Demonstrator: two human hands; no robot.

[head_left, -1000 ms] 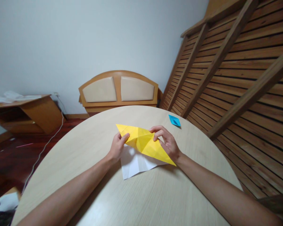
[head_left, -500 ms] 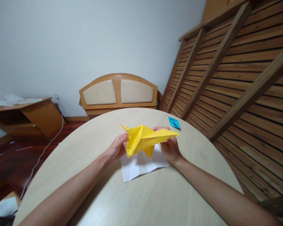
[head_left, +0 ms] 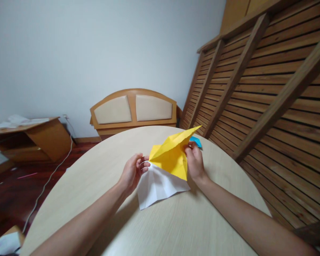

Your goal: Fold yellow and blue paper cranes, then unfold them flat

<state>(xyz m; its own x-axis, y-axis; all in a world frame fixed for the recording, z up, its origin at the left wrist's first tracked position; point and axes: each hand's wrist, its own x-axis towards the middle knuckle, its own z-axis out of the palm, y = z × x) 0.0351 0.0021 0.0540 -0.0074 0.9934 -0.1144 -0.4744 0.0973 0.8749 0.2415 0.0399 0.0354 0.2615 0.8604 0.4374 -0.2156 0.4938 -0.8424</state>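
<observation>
A creased sheet of yellow paper (head_left: 173, 154) is held up above the table, partly folded, with one pointed corner rising to the upper right. My right hand (head_left: 195, 161) pinches its right side between thumb and fingers. At the sheet's left corner is my left hand (head_left: 134, 172), its fingers loosely bent and apart; the fingertips are close to that corner, and whether they touch it I cannot tell. Beneath the yellow sheet lies a creased white paper (head_left: 157, 188). Behind my right hand a small blue folded paper (head_left: 196, 142) is partly hidden.
Everything rests on or above a round pale wooden table (head_left: 101, 177). A wooden slatted frame (head_left: 256, 85) leans along the right. Beyond the table stands a padded headboard (head_left: 133, 108). At left are a low desk (head_left: 48, 138) and a white cable (head_left: 50, 174) on the floor.
The yellow paper has turned and unfolded somewhat, its right point swinging upward. My left hand has loosened from the paper's left side. My right hand still grips it, now partly covering the blue paper.
</observation>
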